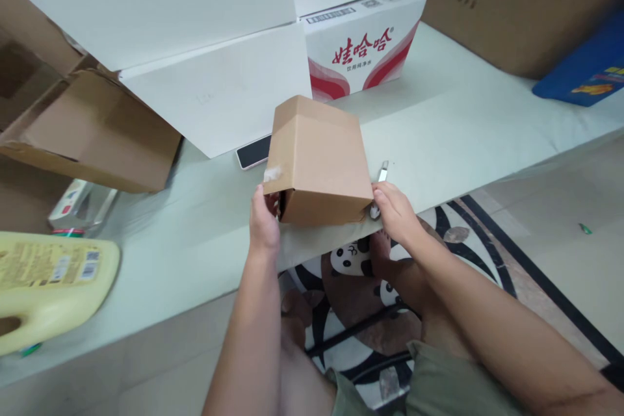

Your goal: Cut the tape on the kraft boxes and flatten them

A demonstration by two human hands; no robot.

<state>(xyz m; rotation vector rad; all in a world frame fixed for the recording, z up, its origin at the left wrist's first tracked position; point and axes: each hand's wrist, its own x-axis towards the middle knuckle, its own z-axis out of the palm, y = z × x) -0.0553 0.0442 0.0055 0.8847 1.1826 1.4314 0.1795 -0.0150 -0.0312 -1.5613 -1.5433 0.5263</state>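
Pale green covers the table (487,136), and along its back stand white boxes (219,91), stacked, with a red-and-white carton (361,55) just to the right of them. A large brown carton (517,26) fills the upper right, and a blue container (585,71) leans into view beside it. On the left are a brown box (107,130), a clear plastic container (95,205) near it and, closer to the person, a yellow jug (63,292) on its side. A phone (253,152) with a dark screen lies behind the small cardboard box (324,153), which hides part of it; a slim cutter (383,171) lies just to the right of that box, its near end close to the right hand.

Both forearms reach forward from the bottom of the view, the left one fairly straight, the right one slanting in from the lower right. The left hand (264,224) grasps the near left corner of the small cardboard box, thumb upward, other fingers partly hidden. The right hand (394,211) grips the near right corner with bent fingers. The small cardboard box sits between the two hands, above the table's front edge, tilted; whether it rests there or is lifted, I cannot tell. A whitish patch (273,173) marks its left side.
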